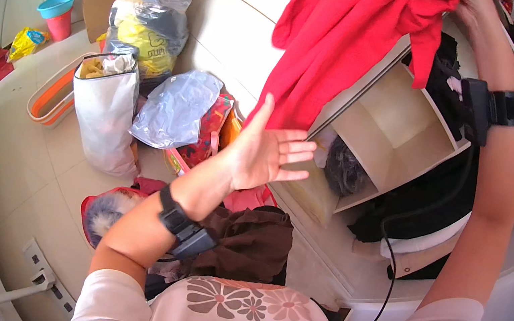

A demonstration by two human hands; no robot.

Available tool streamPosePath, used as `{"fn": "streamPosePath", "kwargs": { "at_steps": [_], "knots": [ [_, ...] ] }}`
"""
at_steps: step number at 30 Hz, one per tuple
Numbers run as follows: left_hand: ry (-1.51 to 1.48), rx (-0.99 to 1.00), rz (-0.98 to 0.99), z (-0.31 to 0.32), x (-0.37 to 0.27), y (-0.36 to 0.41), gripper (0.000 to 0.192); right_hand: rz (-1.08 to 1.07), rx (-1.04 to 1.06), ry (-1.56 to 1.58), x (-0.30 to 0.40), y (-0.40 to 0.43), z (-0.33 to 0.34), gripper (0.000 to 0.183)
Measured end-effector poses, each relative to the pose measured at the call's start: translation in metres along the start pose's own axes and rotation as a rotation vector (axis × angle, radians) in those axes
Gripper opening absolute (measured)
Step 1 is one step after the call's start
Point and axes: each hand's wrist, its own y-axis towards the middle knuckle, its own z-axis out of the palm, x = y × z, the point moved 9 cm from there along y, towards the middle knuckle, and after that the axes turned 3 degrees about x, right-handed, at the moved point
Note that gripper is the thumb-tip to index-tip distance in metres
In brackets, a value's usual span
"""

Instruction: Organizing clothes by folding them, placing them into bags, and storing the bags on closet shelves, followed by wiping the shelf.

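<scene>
A red knit garment (352,49) hangs down across the upper middle of the view, its top cut off by the frame. At its upper right end my right hand (469,11) grips the cloth; the fingers are mostly hidden. My left hand (265,158) is raised at the garment's lower left edge, palm showing and fingers spread, with nothing in it. Whether it touches the cloth I cannot tell. Behind the garment is an open wardrobe with a pale compartment box (396,117). One of its sections holds a dark plastic bag (345,167).
Black folded clothes (418,203) lie in the wardrobe at right. A white storage bag (101,119), clear bags of clothes (150,20) and an orange-and-white folding basin (50,98) stand on the left. Brown cloth (248,243) lies before me. A power strip (49,273) rests on the tiled floor.
</scene>
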Motion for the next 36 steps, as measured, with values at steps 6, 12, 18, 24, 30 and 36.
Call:
{"fn": "streamPosePath", "kwargs": {
  "at_steps": [6, 12, 18, 24, 30, 36],
  "knots": [
    [-0.34, -0.204, 0.068, -0.06, 0.013, 0.04, 0.131, -0.212, -0.091, -0.144, 0.054, -0.053, -0.032, 0.04],
    [-0.341, 0.076, 0.498, -0.111, -0.063, 0.033, 0.056, 0.077, -0.198, -0.496, 0.05, -0.164, -0.128, 0.051],
    [-0.175, 0.118, 0.356, -0.043, -0.103, -0.017, 0.044, 0.138, 0.005, -0.852, 0.032, -0.209, -0.102, 0.05],
    [0.341, 0.11, -0.025, 0.048, -0.013, -0.033, 0.064, 0.28, 0.38, -0.192, -0.072, -0.156, 0.05, 0.04],
    [0.536, 0.068, -0.151, 0.007, 0.033, -0.042, 0.082, 0.666, 0.495, -0.376, -0.192, -0.171, 0.07, 0.026],
    [0.269, -0.247, -0.281, -0.085, 0.048, -0.027, 0.09, 0.727, 0.417, -0.113, -0.212, -0.185, 0.079, 0.027]
  ]
}}
